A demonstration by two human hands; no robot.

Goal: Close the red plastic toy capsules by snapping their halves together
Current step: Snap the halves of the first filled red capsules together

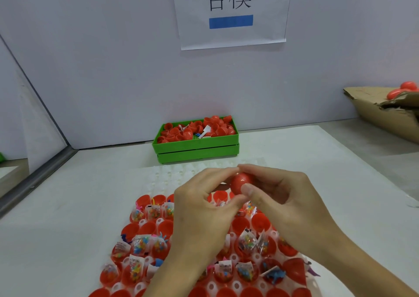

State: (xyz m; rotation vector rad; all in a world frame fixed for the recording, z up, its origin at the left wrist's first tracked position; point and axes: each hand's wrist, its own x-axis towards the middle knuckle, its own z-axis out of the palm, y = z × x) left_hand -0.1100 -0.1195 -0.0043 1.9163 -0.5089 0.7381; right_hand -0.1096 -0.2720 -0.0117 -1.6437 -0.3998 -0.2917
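A red capsule (pixel 240 181) is held above the table between both hands. My left hand (pixel 201 208) pinches it from the left, thumb below and fingers on top. My right hand (pixel 281 197) grips it from the right, thumb across its front. Whether its halves are fully joined is hidden by the fingers. Below the hands lies a white holder tray (pixel 158 176) with rows of open red capsule halves (pixel 145 242), many filled with small bagged colourful toys.
A green bin (pixel 196 147) of loose red capsule halves stands at the back by the wall. A torn cardboard box (pixel 383 110) with closed red capsules (pixel 405 89) sits at the right. A paper sign (pixel 231 13) hangs on the wall.
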